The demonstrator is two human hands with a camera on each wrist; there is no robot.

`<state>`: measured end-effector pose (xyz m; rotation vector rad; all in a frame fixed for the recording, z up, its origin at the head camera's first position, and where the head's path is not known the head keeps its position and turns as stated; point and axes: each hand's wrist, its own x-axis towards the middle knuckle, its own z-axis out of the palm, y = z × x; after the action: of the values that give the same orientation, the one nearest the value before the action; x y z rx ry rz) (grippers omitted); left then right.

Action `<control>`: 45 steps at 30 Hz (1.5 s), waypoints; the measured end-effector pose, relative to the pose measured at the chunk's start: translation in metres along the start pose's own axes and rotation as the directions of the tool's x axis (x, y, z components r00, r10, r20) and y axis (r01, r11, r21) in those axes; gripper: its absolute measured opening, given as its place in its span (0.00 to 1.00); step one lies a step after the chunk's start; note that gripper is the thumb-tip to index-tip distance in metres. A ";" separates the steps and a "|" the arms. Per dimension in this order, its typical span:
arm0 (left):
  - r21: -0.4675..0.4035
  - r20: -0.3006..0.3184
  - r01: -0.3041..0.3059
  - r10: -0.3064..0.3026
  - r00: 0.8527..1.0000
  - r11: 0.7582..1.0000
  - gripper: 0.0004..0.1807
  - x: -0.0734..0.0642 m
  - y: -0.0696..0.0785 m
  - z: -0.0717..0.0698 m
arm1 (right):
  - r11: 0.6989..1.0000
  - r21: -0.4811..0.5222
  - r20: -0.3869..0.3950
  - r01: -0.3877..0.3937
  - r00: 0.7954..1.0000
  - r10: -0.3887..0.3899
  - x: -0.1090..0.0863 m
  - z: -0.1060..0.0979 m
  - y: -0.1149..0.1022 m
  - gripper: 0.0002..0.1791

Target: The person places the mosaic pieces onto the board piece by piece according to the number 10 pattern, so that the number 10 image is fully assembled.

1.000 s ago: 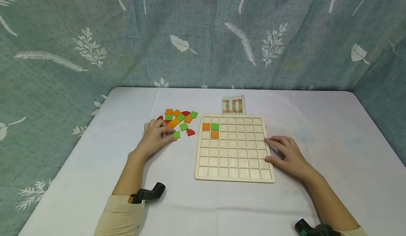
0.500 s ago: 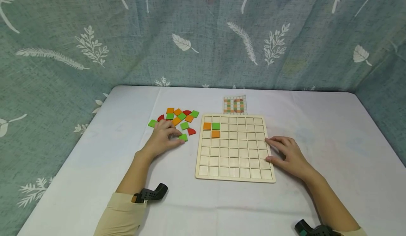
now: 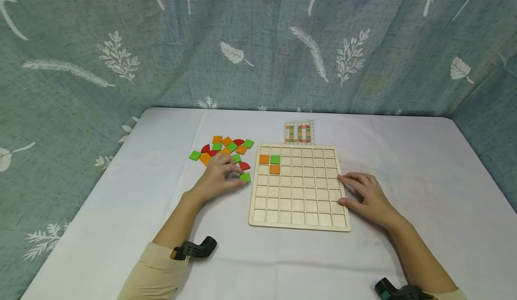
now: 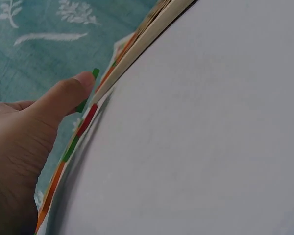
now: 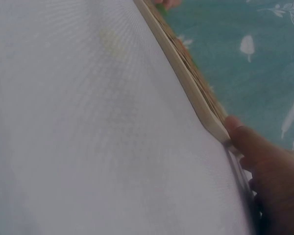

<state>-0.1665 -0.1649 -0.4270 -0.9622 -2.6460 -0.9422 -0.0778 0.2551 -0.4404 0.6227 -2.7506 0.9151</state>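
My left hand (image 3: 216,181) pinches a green square tile (image 3: 245,177) between thumb and fingers, just left of the wooden grid board (image 3: 298,193). In the left wrist view the thumb presses against that green tile (image 4: 95,73), above the tabletop. On the board's upper left lie an orange tile (image 3: 264,159), a green tile (image 3: 275,159) beside it and another orange tile (image 3: 274,169) below the green one. The right hand (image 3: 365,197) touches the board's right edge with thumb and fingertips, its fingers relaxed. Seen from the right wrist, the thumb (image 5: 240,132) meets the board's corner.
Loose orange and green squares and red quarter-circle pieces (image 3: 244,166) lie in a group left of the board, partly behind the left hand. A printed pattern card (image 3: 299,132) lies at the board's far edge. A leaf-patterned curtain (image 3: 258,67) hangs behind the white-covered table (image 3: 299,264).
From the loose pieces, my left hand has moved right toward the board, carrying the green tile. A green square and an orange one it covered now show. The right hand stays at the board's edge.
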 end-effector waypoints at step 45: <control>0.022 0.101 0.044 -0.046 0.994 0.999 0.15 0.033 0.045 0.040 | 1.000 0.017 -0.015 -0.012 1.000 0.013 0.002 0.000 -0.002 0.33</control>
<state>-0.1621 -0.0962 -0.4242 -0.9747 -2.7666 -0.8978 -0.0784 0.2532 -0.4385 0.5993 -2.7389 0.9431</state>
